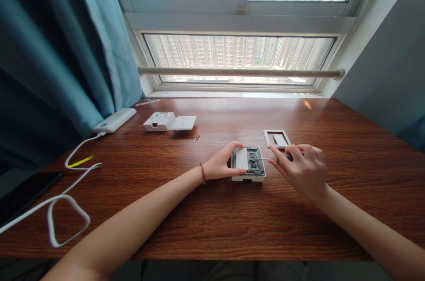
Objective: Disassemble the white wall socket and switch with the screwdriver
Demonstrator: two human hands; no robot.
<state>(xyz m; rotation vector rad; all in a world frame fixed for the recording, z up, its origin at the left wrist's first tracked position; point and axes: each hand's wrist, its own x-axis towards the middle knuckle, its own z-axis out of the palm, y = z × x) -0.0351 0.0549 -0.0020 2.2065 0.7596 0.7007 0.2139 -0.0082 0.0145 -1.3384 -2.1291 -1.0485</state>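
A light switch (255,166) on a white back box (257,178) lies on the table, its right half showing a grey mechanism and its left half covered by a white rocker plate (241,158). My left hand (222,162) grips the switch from the left, thumb and fingers on its near and far edges. In my right hand (303,172) is a screwdriver (288,157), held almost level. Its thin metal shaft reaches left into the grey mechanism beside the white plate. Behind them, a white frame (266,139) lies with a loose white plate (280,140) inside its outline.
A white box (158,122) with a socket plate (183,123) leaning beside it stands at the back left, near several small screws (197,136). Farther left are a white power bank (116,120), a white cable (71,197) and a dark tablet-like device (23,192). A window lies beyond the wooden table (186,219).
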